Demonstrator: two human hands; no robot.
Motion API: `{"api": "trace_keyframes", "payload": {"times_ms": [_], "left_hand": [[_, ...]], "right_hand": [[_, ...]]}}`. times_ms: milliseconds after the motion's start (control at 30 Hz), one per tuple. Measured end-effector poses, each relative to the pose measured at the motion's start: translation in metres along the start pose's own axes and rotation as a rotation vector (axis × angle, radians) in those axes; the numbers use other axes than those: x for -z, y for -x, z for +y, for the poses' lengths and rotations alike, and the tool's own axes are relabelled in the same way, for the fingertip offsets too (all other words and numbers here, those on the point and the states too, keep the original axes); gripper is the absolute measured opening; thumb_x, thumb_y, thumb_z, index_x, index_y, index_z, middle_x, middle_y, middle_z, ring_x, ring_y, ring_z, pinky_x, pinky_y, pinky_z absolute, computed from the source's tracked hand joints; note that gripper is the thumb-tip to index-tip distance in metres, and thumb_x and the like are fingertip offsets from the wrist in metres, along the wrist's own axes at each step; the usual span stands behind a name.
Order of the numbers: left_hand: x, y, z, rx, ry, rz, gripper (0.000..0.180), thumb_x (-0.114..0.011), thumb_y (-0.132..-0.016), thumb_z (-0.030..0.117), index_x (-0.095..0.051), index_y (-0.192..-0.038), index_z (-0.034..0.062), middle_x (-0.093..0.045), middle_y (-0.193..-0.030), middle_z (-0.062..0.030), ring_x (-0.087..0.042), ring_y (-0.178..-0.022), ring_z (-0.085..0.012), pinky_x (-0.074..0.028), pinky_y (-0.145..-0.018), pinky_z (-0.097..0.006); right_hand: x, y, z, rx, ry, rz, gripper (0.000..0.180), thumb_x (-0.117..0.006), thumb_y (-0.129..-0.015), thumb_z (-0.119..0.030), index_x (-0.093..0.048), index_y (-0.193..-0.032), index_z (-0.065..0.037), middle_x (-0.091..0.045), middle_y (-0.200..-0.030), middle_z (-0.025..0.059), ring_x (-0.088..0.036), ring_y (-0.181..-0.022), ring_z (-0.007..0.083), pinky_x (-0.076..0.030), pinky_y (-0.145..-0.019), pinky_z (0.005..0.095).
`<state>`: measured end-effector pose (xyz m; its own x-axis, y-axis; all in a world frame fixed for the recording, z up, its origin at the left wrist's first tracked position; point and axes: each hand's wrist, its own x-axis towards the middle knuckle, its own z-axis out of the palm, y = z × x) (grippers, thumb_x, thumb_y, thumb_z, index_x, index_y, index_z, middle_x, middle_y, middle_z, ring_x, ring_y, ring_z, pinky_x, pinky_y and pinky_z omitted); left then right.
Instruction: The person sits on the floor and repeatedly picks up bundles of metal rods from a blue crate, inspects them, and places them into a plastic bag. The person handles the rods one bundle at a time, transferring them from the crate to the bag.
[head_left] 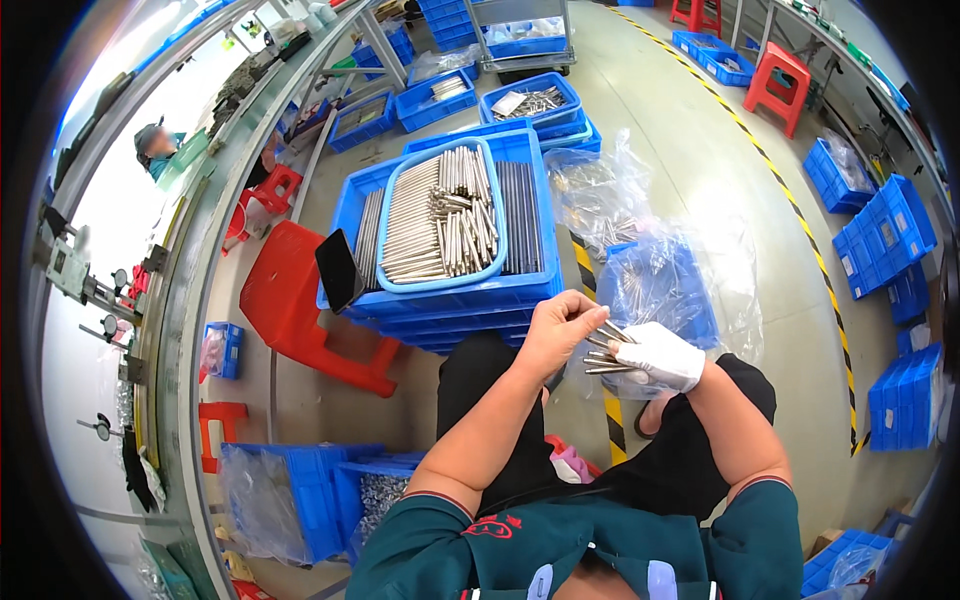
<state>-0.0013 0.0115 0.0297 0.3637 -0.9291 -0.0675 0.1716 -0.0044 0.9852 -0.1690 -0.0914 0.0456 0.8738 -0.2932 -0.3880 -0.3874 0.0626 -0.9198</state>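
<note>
Your right hand [662,357], white glove on, is closed around a small fan of metal rods [604,370], ends poking out toward your left. Your left hand [560,332], bare, has thumb and forefinger drawn together at the upper rod ends; can't tell whether it actually has hold of one. Rods sit up in front of you, above the gap between your knees, just right of the stacked blue crates [450,308] and close by the clear plastic bag [660,270] over a blue bin [703,322]. Main risk: a dropped rod. The bunch is splayed, not squared up, so a loosened palm or one rod tugged sideways could let neighbours slide out, onto the floor or into the bag. Smooth glove fabric may slip on polished metal, too. Loose film sits near your right hand and could snag rod tips. The pale blue tray [501,215] is heaped with rods, some lying crosswise, so a knock could roll a few off. The black phone [340,271] leans at the crate's left corner; a bump there could tip it.
</note>
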Motion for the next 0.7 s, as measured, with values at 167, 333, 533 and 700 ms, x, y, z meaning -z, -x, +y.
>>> {"api": "trace_keyframes", "payload": {"times_ms": [167, 333, 533, 700], "left_hand": [[-0.001, 0.003, 0.007, 0.06, 0.015, -0.062, 0.016, -0.068, -0.084, 0.015, -0.064, -0.084, -0.0006, -0.061, -0.076, -0.0016, -0.052, -0.069, -0.0056, -0.042, -0.064, -0.022], [0.002, 0.003, 0.002, 0.073, 0.026, -0.051, 0.016, -0.068, -0.085, 0.015, -0.064, -0.085, -0.001, -0.062, -0.075, -0.0019, -0.052, -0.069, -0.0061, -0.042, -0.064, -0.022], [0.013, 0.001, -0.001, -0.078, 0.066, 0.136, 0.017, -0.064, -0.088, 0.016, -0.065, -0.083, -0.0004, -0.06, -0.076, 0.0016, -0.049, -0.071, -0.0037, -0.039, -0.066, -0.021], [0.016, 0.0, -0.014, -0.016, -0.06, 0.144, 0.02, -0.062, -0.089, 0.019, -0.065, -0.085, -0.0003, -0.059, -0.075, 0.0015, -0.048, -0.069, -0.0046, -0.039, -0.063, -0.021]], "right_hand": [[0.0, 0.001, -0.002, -0.054, -0.068, -0.055, 0.033, -0.06, -0.089, -0.036, -0.056, -0.073, -0.006, -0.046, -0.054, -0.0018, -0.041, -0.047, 0.0076, -0.031, -0.042, 0.0256], [-0.003, 0.001, -0.001, -0.06, -0.126, -0.053, 0.029, -0.061, -0.089, -0.031, -0.055, -0.074, -0.007, -0.046, -0.054, -0.0021, -0.04, -0.046, 0.0072, -0.031, -0.042, 0.0252], [-0.001, -0.002, -0.017, -0.037, -0.226, 0.006, 0.026, -0.061, -0.09, -0.029, -0.058, -0.08, -0.005, -0.048, -0.058, -0.0018, -0.039, -0.048, 0.0055, -0.03, -0.041, 0.0243], [0.005, -0.021, -0.024, 0.074, -0.643, -0.15, 0.023, -0.063, -0.088, -0.022, -0.053, -0.097, -0.004, -0.041, -0.057, -0.0031, -0.032, -0.043, 0.0042, -0.023, -0.039, 0.02]]}}
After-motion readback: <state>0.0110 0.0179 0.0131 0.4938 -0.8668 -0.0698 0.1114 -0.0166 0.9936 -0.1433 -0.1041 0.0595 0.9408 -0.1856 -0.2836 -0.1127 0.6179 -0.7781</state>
